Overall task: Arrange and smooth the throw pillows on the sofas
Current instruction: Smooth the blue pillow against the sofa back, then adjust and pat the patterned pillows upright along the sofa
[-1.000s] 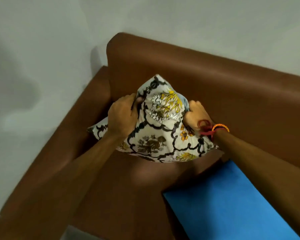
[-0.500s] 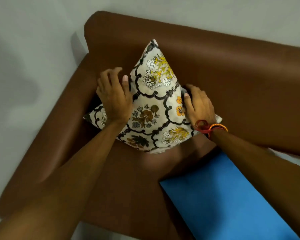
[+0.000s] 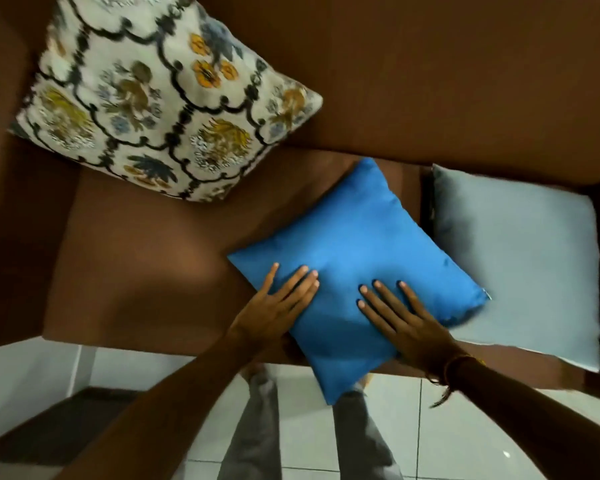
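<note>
A bright blue pillow [image 3: 357,251] lies flat on the brown sofa seat [image 3: 136,258], one corner hanging over the front edge. My left hand [image 3: 278,306] rests flat on its near left edge, fingers spread. My right hand [image 3: 402,317], with bracelets at the wrist, lies flat on its near right part. Neither hand grips it. A floral patterned pillow [image 3: 146,95] leans on one corner in the sofa's left back corner, away from both hands. A pale blue pillow [image 3: 523,258] lies flat on the seat to the right, its near corner under the blue one.
The brown sofa backrest [image 3: 447,81] runs across the top. The left armrest [image 3: 0,202] borders the seat. Below the seat's front edge are a white tiled floor [image 3: 447,427] and my grey trouser legs [image 3: 257,427].
Both hands have left the floral pillow, which now stands in the corner, and have come down flat onto the blue pillow. The view has tilted down toward the seat.
</note>
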